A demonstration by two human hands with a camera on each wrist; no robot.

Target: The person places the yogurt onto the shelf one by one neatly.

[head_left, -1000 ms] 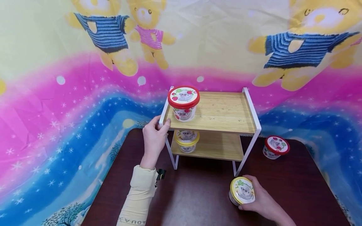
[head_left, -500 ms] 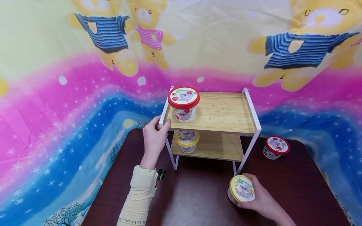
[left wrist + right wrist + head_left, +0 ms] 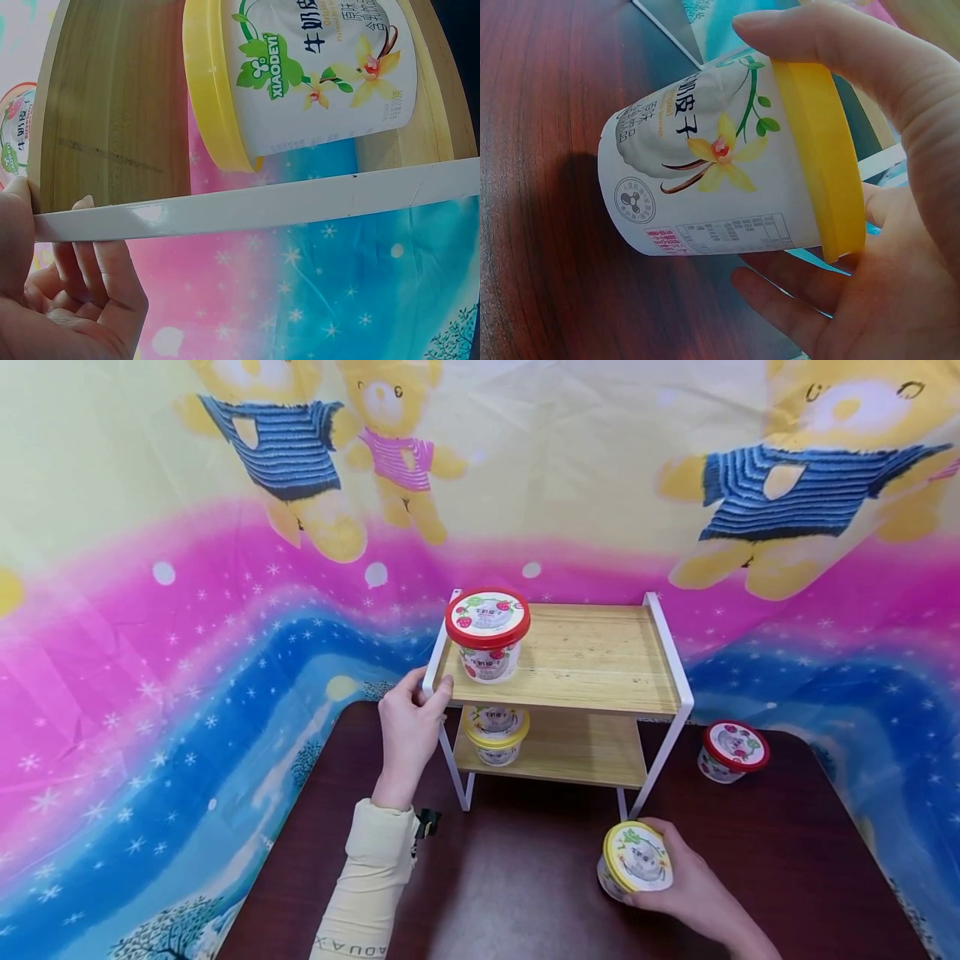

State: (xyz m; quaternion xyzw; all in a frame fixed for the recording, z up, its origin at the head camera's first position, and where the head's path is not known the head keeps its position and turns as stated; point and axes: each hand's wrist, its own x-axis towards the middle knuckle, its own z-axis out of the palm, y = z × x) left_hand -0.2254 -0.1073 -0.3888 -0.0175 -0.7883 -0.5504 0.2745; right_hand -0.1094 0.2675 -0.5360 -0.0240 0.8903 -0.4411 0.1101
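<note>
My left hand (image 3: 408, 727) grips the front left corner of a two-tier shelf rack (image 3: 592, 660) with wooden boards and a white frame. In the left wrist view, its thumb and fingers lie on either side of the white bar (image 3: 247, 206). In front of the rack's right leg, my right hand (image 3: 693, 885) holds a yellow-lidded dessert cup (image 3: 637, 860) around its side, just above the table or touching it; I cannot tell which. A red-lidded cup (image 3: 487, 635) stands at the left of the top board. Below it, another yellow-lidded cup (image 3: 497, 739) sits on the lower board.
To the right of the rack, a smaller-looking red-lidded cup (image 3: 731, 752) stands on the dark brown table (image 3: 517, 877). A cloth backdrop (image 3: 570, 485) printed with bears rises behind the table and along both sides.
My right hand has shifted slightly left and away from me, carrying the yellow-lidded cup. The left hand, the rack and the other cups stay where they were.
</note>
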